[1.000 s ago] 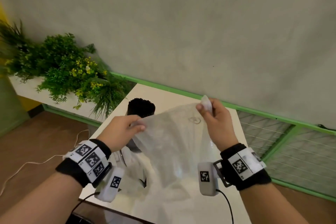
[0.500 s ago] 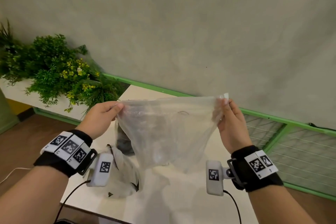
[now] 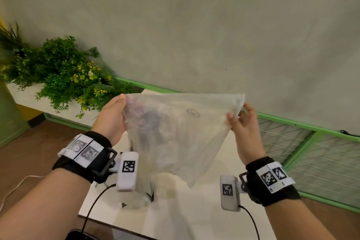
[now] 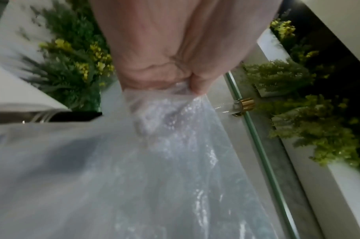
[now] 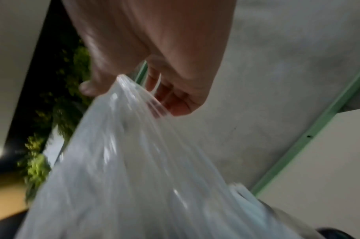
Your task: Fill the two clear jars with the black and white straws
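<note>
From the head: left hand [image 3: 112, 118] and right hand [image 3: 244, 122] both up in the air, each pinching a top corner of a clear bag [image 3: 175, 132]. Bag pulled flat and wide between them, above the white table [image 3: 175, 216]. Looks empty, though too cloudy to be sure. Through the plastic, a dark blur behind the left side, maybe black straws in a jar; cannot tell. More crumpled plastic [image 3: 140, 198] low on the table. No white straws or second jar in plain sight.

From the left wrist: thumb and curled fingers squeezing a bunched bit of bag [image 4: 165, 145]. Tight hold. Green plants [image 4: 297, 129] behind.

From the right wrist: fingers curled round gathered folds of bag [image 5: 134, 161]. Blurry, but firmly held.

Trouble ahead, likely: bag hiding the table, so easy to knock something over when coming back down. Thin plastic could also rip from pulling too hard, or slip out of one pinch.
</note>
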